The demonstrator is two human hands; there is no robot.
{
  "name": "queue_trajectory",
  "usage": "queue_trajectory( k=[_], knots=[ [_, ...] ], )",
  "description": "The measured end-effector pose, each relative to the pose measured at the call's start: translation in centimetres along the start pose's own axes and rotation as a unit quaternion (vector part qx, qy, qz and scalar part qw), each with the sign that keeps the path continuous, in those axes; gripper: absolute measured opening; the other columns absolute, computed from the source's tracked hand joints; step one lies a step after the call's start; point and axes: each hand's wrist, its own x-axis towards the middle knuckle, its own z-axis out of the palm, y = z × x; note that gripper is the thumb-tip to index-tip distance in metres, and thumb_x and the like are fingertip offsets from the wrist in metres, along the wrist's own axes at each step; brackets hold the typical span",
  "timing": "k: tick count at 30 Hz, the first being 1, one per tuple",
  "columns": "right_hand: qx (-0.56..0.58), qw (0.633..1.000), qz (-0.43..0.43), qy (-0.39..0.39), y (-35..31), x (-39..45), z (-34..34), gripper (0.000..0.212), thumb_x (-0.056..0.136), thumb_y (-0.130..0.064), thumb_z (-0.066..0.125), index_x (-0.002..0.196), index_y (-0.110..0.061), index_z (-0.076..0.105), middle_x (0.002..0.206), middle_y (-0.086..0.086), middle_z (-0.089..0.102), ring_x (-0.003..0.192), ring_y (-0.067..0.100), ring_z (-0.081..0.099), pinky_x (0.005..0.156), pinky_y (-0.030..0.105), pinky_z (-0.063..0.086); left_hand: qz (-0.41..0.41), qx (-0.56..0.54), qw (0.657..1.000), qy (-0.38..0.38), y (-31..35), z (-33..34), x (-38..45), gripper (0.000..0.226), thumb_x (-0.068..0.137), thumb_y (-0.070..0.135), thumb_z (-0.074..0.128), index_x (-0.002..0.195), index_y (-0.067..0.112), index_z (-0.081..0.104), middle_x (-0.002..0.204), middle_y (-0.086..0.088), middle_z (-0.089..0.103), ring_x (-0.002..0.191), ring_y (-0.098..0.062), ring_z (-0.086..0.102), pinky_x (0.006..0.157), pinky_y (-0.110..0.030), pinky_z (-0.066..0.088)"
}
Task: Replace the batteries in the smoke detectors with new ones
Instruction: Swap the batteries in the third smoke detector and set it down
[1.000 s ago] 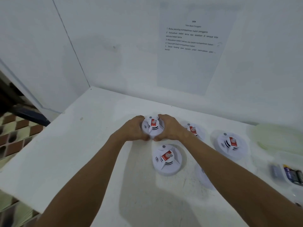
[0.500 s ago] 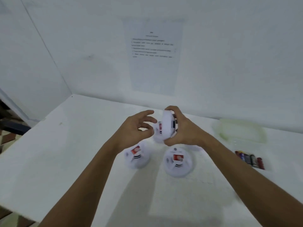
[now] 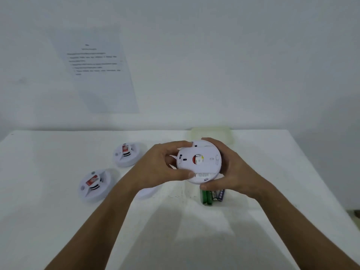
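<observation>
Held up over the table (image 3: 58, 221) in both hands: one detector (image 3: 198, 162), turned back-side up. Left hand (image 3: 155, 170) clamped on its left edge, thumb across the near rim, fingers curled over the far rim. Right hand (image 3: 231, 170) wrapped round the right edge, thumb under the near rim. Both grips firm on the casing, neither hand free.

On the back plate, a red patch with some white and yellow at the centre; too blurred to say whether a sticker or something inside. Back cover apparently in place, no open compartment visible.

Just below the held unit, lying on the table: a small cluster of batteries (image 3: 211, 196), green and dark ones, partly hidden by the right thumb. Impossible to tell new from old.

Further left, two more detectors face up on the table, one near (image 3: 94, 185) and one farther back (image 3: 126, 154), well apart from the hands. Part of another white round shape (image 3: 146, 192) showing under the left wrist. Behind the hands, a pale tray (image 3: 210, 133) against the wall (image 3: 253, 65); a printed sheet (image 3: 95, 69) stuck up on the left.

Judged early in the job: first unit merely flipped, cover not yet off, no cells out or in. Left to do: open, swap, close, then the same for the others.
</observation>
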Motion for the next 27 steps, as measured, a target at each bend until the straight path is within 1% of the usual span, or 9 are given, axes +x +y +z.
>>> queue_trajectory(
  k=[3, 6, 9, 12, 15, 17, 19, 22, 27],
  knots=[
    [-0.027, 1.000, 0.002, 0.000, 0.7, -1.4, -1.0, 0.103, 0.059, -0.004, 0.092, 0.144, -0.026, 0.040, 0.138, -0.007, 0.054, 0.129, 0.017, 0.052, 0.099, 0.043, 0.054, -0.005, 0.021, 1.000, -0.011, 0.5, 1.3, 0.2, 0.068, 0.056, 0.027, 0.091, 0.118, 0.036, 0.065, 0.110, 0.006, 0.070, 0.088, -0.025, 0.071, 0.078, -0.049, 0.059],
    [-0.027, 1.000, -0.010, -0.003, 1.2, -2.2, -1.2, 0.110, 0.054, -0.005, 0.094, 0.145, -0.027, 0.036, 0.138, -0.010, 0.052, 0.129, 0.015, 0.051, 0.099, 0.035, 0.053, -0.011, 0.034, 0.999, -0.018, 1.2, 2.3, 0.1, 0.070, 0.053, 0.033, 0.091, 0.118, 0.036, 0.064, 0.111, 0.008, 0.069, 0.088, -0.024, 0.071, 0.076, -0.049, 0.059],
    [-0.038, 0.998, -0.041, 0.028, 1.4, -2.4, -0.7, 0.104, 0.050, -0.010, 0.095, 0.138, -0.025, 0.042, 0.132, -0.011, 0.054, 0.124, 0.012, 0.054, 0.095, 0.027, 0.052, -0.013, 0.044, 0.999, -0.014, 1.8, 2.9, -0.2, 0.069, 0.052, 0.036, 0.090, 0.116, 0.035, 0.064, 0.112, 0.009, 0.069, 0.087, -0.024, 0.072, 0.076, -0.048, 0.060],
    [-0.050, 0.994, -0.069, 0.067, 1.6, -2.3, 0.0, 0.095, 0.052, -0.013, 0.093, 0.134, -0.024, 0.046, 0.128, -0.011, 0.057, 0.119, 0.007, 0.056, 0.093, 0.017, 0.049, -0.003, 0.088, 0.996, 0.009, 2.1, 3.1, -0.5, 0.065, 0.054, 0.036, 0.091, 0.113, 0.034, 0.063, 0.118, 0.012, 0.063, 0.086, -0.018, 0.072, 0.073, -0.040, 0.061],
    [-0.056, 0.992, -0.074, 0.082, 1.9, -2.3, 0.4, 0.095, 0.051, -0.014, 0.094, 0.133, -0.022, 0.049, 0.123, -0.017, 0.061, 0.116, 0.005, 0.058, 0.090, 0.013, 0.048, 0.007, 0.119, 0.992, 0.035, 1.8, 3.4, -1.0, 0.057, 0.059, 0.031, 0.091, 0.106, 0.034, 0.060, 0.120, 0.015, 0.058, 0.083, -0.014, 0.072, 0.062, -0.028, 0.059],
    [-0.060, 0.992, -0.069, 0.084, 2.1, -2.3, 0.5, 0.096, 0.049, -0.011, 0.097, 0.132, -0.021, 0.051, 0.120, -0.020, 0.062, 0.114, 0.004, 0.059, 0.088, 0.012, 0.049, 0.010, 0.142, 0.988, 0.054, 1.4, 3.7, -1.3, 0.057, 0.056, 0.040, 0.089, 0.104, 0.033, 0.059, 0.118, 0.016, 0.058, 0.082, -0.015, 0.072, 0.059, -0.025, 0.058],
    [-0.062, 0.993, -0.062, 0.084, 2.2, -2.3, 0.7, 0.097, 0.048, -0.010, 0.098, 0.132, -0.022, 0.052, 0.120, -0.019, 0.063, 0.115, 0.005, 0.059, 0.088, 0.012, 0.049, 0.005, 0.160, 0.985, 0.065, 1.2, 3.8, -1.5, 0.062, 0.053, 0.050, 0.084, 0.107, 0.033, 0.059, 0.115, 0.018, 0.058, 0.081, -0.013, 0.071, 0.062, -0.029, 0.060],
    [-0.068, 0.993, -0.054, 0.084, 2.3, -2.2, 0.7, 0.098, 0.046, -0.014, 0.099, 0.132, -0.025, 0.051, 0.120, -0.020, 0.062, 0.115, 0.003, 0.058, 0.089, 0.012, 0.048, 0.000, 0.163, 0.986, 0.045, 1.2, 3.5, -1.6, 0.067, 0.058, 0.044, 0.088, 0.117, 0.031, 0.060, 0.119, 0.021, 0.056, 0.088, -0.009, 0.069, 0.071, -0.031, 0.060],
    [-0.087, 0.992, -0.053, 0.068, 2.5, -2.3, 0.9, 0.097, 0.046, -0.026, 0.096, 0.132, -0.025, 0.051, 0.122, -0.017, 0.062, 0.117, 0.008, 0.058, 0.092, 0.017, 0.050, 0.008, 0.232, 0.973, 0.002, 1.3, 2.4, -1.6, 0.066, 0.063, 0.040, 0.088, 0.122, 0.026, 0.061, 0.118, 0.023, 0.053, 0.099, -0.002, 0.062, 0.075, -0.017, 0.055]
  ],
)
